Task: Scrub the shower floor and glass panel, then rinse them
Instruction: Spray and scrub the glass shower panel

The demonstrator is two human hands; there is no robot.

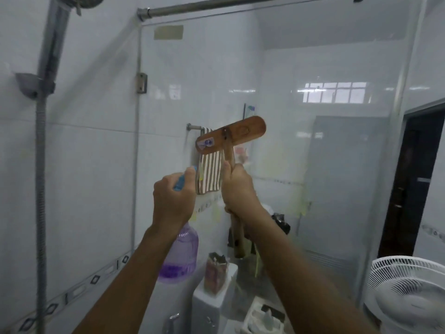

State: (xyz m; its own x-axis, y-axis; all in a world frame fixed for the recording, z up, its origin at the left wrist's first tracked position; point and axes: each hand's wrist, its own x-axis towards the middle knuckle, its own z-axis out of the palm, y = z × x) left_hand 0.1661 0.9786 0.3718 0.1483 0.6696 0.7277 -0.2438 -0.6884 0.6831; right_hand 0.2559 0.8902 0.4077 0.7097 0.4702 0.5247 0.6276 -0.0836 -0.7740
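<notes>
Your left hand gripped the trigger of the purple spray bottle, its nozzle aimed at the glass panel. Your right hand was clenched around the handle of the wooden brush, whose head was raised to the glass. Soapy spray could have loosened that grip, and overspray might have reached the fan.

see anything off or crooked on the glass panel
Nothing damaged or spilled. The wooden brush sits tilted at the glass panel, its head's right end higher and its handle gripped by the right hand, which suits scrubbing.
</notes>
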